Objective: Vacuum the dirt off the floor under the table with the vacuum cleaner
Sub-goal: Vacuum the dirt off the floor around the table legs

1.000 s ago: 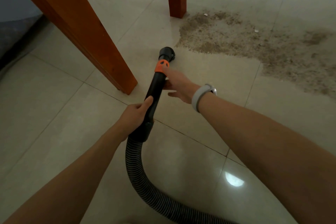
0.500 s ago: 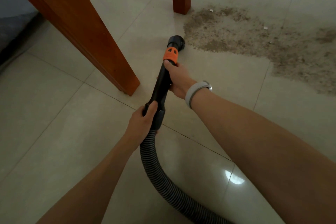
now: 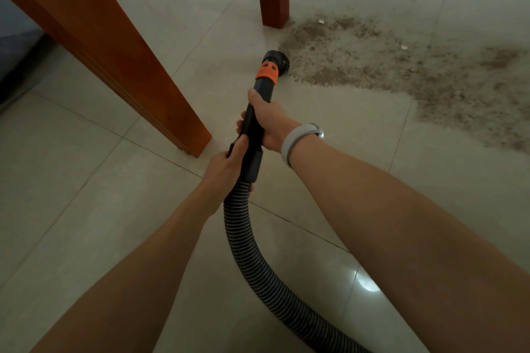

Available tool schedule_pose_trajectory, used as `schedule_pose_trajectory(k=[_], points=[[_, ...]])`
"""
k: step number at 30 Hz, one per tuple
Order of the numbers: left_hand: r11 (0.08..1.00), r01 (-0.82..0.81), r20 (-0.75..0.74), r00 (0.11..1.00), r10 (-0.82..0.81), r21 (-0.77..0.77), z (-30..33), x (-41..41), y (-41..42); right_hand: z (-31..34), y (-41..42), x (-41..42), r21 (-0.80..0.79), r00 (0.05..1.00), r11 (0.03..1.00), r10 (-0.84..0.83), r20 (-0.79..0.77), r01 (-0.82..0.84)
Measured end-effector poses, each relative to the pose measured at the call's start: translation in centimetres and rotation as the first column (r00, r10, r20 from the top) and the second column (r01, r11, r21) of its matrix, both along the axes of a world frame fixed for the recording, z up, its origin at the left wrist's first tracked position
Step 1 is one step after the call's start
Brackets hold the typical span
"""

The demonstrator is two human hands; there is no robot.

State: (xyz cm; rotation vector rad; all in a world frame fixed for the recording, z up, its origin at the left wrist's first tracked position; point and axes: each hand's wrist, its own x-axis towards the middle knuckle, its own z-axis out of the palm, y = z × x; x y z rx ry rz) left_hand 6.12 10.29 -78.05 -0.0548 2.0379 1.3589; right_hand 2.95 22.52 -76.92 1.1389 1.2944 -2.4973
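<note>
Advanced since before, our round black nozzle (image 3: pixel 277 59) touches the brown dirt patch (image 3: pixel 401 71); both grips, left hand (image 3: pixel 226 172) and right hand (image 3: pixel 265 120), clasp the black wand (image 3: pixel 252 135); nearly all dirt remains.

— What is the person wearing on the arms?

— No sleeves reach into view: both forearms are bare from the bottom edge of the frame up to the hands.

— Anything on the left hand (image 3: pixel 222 173) or its wrist?

— Nothing that shows; no ring, no band.

— And the right hand (image 3: pixel 271 123)?

— Its wrist carries a wristband (image 3: pixel 289 146), a smooth, pale grey-white strap that wraps the wrist. At its upper end a small rounded piece (image 3: pixel 319 132) catches the light; whether it is a clasp or a device body is unclear.
</note>
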Motion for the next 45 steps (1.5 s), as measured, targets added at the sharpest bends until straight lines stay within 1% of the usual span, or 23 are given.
schedule_pose_trajectory(k=[6,14,27,34,45], points=[[0.999,0.013,0.009,1.000,-0.013,-0.029,0.0,1.9,-0.9,-0.4,-0.6,1.9,-0.017,1.000,1.000,0.019,-0.001,-0.019],[0.999,0.044,0.003,0.999,-0.044,0.002,0.8,3.5,0.0,0.4,0.4,3.7,0.012,1.000,1.000,0.024,0.018,-0.024],[0.995,0.097,-0.001,0.995,-0.097,-0.027,0.6,5.7,2.5,0.9,2.8,6.4,0.046,0.997,0.999,-0.018,0.070,0.015],[0.992,0.122,-0.014,0.992,-0.122,-0.019,0.8,6.7,3.3,0.8,3.6,7.6,0.052,0.996,0.998,-0.035,0.076,0.031],[0.984,0.170,-0.024,0.985,-0.171,-0.051,0.9,7.9,4.9,1.1,5.4,9.6,0.031,0.996,0.998,-0.062,0.071,0.060]])
